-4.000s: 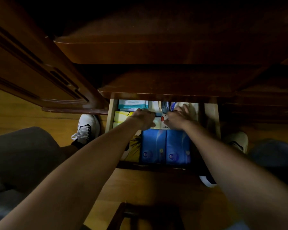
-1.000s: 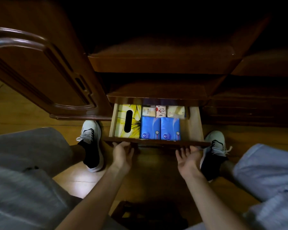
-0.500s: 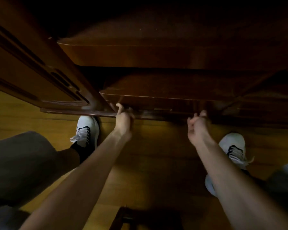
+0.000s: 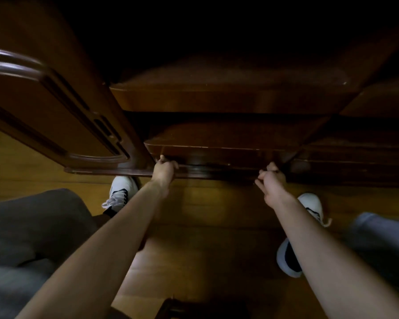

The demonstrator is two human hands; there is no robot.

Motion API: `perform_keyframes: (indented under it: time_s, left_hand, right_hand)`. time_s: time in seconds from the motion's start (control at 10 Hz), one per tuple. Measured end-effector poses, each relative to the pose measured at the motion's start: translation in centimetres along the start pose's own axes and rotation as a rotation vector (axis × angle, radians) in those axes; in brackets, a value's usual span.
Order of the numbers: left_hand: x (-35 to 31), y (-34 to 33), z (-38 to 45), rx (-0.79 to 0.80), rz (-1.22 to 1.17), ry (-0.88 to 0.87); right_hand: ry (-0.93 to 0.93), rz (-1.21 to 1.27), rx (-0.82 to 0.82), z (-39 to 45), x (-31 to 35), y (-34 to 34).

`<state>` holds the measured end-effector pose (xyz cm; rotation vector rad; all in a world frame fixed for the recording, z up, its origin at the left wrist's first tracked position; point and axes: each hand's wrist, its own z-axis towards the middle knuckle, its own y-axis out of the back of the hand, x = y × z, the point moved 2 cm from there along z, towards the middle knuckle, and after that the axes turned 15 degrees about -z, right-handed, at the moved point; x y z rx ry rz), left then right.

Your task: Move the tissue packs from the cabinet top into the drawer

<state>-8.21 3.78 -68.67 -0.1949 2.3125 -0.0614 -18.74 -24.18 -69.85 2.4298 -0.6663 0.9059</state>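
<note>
The drawer (image 4: 219,167) at the foot of the dark wooden cabinet is pushed in, its front flush with the frame. No tissue packs are visible; the drawer front hides whatever is inside. My left hand (image 4: 163,172) is against the left end of the drawer front, thumb up and fingers bent, with the fingertips hidden. My right hand (image 4: 271,181) hovers at the right end with loosely curled fingers and holds nothing.
An open cabinet door (image 4: 55,116) juts out on the left above the wooden floor (image 4: 205,226). Two dark shelves (image 4: 228,100) sit above the drawer. My white shoes (image 4: 121,191) (image 4: 310,207) flank my arms. A dark wooden object (image 4: 194,310) lies at the bottom edge.
Four seconds ago both hands were arranging packs inside the open drawer. One second ago they were at its front edge. The drawer then slid in, and the right hand has drawn back slightly.
</note>
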Motion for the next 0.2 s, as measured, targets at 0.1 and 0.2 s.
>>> perform_keyframes:
  time_s: [0.1,0.2]
  left_hand:
    - [-1.1,0.5,-2.9,0.120,0.069,-0.056]
    - [-2.6,2.0,-6.1,0.236,0.247,-0.096]
  right_hand:
    - [0.108,-0.108,0.061,-2.5,0.9,1.1]
    - [0.283,-0.439,0.152,-6.3,1.7,2.4]
